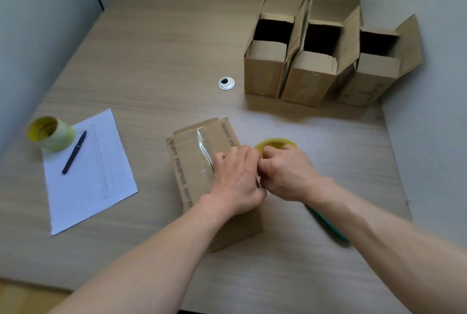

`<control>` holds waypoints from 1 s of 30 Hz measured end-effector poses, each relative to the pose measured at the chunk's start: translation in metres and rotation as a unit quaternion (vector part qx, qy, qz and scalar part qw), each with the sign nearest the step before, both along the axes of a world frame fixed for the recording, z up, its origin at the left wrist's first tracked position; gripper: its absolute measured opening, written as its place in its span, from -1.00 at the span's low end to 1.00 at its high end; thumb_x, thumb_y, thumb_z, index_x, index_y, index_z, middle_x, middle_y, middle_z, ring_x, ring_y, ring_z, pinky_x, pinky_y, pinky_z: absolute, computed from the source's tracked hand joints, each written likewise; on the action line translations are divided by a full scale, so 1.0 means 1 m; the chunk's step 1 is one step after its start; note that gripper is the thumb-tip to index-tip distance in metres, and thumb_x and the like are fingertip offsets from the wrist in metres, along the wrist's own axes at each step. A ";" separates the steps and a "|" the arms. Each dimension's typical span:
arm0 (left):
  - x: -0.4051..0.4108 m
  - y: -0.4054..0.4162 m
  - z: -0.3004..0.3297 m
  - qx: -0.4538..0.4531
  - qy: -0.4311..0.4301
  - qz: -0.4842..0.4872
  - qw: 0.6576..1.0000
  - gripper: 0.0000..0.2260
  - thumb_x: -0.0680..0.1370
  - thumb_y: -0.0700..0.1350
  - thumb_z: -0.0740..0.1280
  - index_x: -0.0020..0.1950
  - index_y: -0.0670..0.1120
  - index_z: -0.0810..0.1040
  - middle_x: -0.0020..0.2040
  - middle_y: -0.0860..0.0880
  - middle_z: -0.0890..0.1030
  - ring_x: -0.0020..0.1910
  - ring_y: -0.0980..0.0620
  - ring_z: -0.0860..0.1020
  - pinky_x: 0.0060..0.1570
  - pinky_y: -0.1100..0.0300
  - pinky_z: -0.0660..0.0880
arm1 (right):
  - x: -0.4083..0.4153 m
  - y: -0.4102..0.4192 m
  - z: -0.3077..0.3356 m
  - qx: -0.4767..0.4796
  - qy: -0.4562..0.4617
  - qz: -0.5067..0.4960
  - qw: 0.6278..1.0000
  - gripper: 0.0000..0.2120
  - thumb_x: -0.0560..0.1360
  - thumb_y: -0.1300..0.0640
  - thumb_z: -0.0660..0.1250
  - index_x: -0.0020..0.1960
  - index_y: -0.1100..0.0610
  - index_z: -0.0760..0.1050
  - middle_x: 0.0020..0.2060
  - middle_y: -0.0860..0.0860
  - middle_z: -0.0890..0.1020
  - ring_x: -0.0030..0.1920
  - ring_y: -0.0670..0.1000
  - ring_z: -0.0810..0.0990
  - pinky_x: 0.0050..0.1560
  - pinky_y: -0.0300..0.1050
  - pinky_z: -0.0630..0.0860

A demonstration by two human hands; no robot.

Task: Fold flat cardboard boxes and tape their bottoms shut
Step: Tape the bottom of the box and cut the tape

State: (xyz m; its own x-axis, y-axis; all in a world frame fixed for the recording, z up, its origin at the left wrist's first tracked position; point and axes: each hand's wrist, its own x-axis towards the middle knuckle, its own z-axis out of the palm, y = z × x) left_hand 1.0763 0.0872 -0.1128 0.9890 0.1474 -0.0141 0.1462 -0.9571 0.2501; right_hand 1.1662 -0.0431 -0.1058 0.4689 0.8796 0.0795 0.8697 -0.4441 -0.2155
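On box: left hand presses; right hand grips tape roll.

You're at an office desk — wood-grain laminate with a round cable grommet set into the top, plain pale walls closing in the corner, a printed sheet of paper and a pen lying on it.

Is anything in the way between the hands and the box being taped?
No. The left hand already rests on the box, on its taped bottom. The right hand is right beside it, gripping the yellow tape roll. Nothing visible sits between them.
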 end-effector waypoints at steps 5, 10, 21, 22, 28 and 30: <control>0.008 -0.011 -0.004 0.005 -0.015 0.054 0.998 -0.75 0.32 -0.03 0.21 -0.02 0.00 0.41 -0.06 0.02 0.52 -0.04 -0.11 0.46 -0.07 0.01 0.32 | 0.015 -0.019 0.009 0.034 -0.076 -0.096 0.992 -0.85 0.17 0.20 0.51 -0.32 0.09 0.55 -0.37 0.04 0.52 -0.46 0.18 0.47 -0.40 -0.16 0.22; 0.010 -0.012 -0.003 -0.053 -0.040 0.075 0.995 -0.76 0.31 -0.13 0.14 -0.06 -0.02 0.44 -0.12 0.01 0.55 -0.10 -0.14 0.45 -0.09 0.01 0.27 | 0.006 -0.045 -0.003 0.000 -0.016 -0.089 0.996 -0.84 0.24 0.14 0.52 -0.24 0.02 0.59 -0.31 0.02 0.56 -0.40 0.19 0.54 -0.49 -0.15 0.29; -0.048 0.011 0.015 0.002 -0.051 0.089 0.995 -0.44 0.47 0.31 0.17 0.35 0.02 0.45 0.42 -0.08 0.38 0.41 -0.19 0.31 0.26 -0.13 0.32 | -0.042 -0.058 -0.043 -0.005 0.047 -0.033 0.998 -0.79 0.46 0.04 0.47 -0.24 0.14 0.56 -0.30 0.13 0.54 -0.39 0.22 0.55 -0.52 0.00 0.47; -0.060 0.014 0.013 0.032 -0.007 0.118 0.993 -0.40 0.47 0.36 0.09 0.42 0.09 0.39 0.51 -0.08 0.27 0.49 -0.22 0.20 0.31 -0.19 0.25 | -0.045 -0.059 -0.045 -0.002 0.041 -0.021 0.999 -0.79 0.45 0.06 0.48 -0.26 0.15 0.55 -0.32 0.14 0.53 -0.43 0.22 0.53 -0.54 0.01 0.46; -0.077 0.024 -0.003 0.075 0.064 0.117 0.988 -0.43 0.53 0.34 -0.07 0.48 0.19 0.32 0.56 -0.13 0.21 0.52 -0.30 0.15 0.36 -0.34 0.17 | -0.057 -0.056 -0.051 0.047 -0.006 0.035 0.998 -0.70 0.51 -0.01 0.23 -0.29 0.11 0.56 -0.39 0.07 0.50 -0.51 0.14 0.47 -0.63 -0.10 0.38; -0.076 0.032 -0.005 0.085 0.044 0.099 0.991 -0.44 0.54 0.35 -0.05 0.46 0.19 0.35 0.54 -0.14 0.26 0.49 -0.31 0.20 0.33 -0.35 0.21 | -0.060 -0.054 -0.049 0.053 -0.004 0.034 0.998 -0.71 0.51 -0.01 0.22 -0.28 0.10 0.56 -0.40 0.05 0.49 -0.53 0.11 0.45 -0.63 -0.13 0.37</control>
State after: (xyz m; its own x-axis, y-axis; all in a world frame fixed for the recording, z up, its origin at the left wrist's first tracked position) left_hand 1.0000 0.1192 -0.1174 0.9367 0.3456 -0.0567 0.3489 -0.9348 0.0659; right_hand 1.1061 -0.0976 -0.1552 0.4065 0.8963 0.1773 0.8993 -0.3584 -0.2505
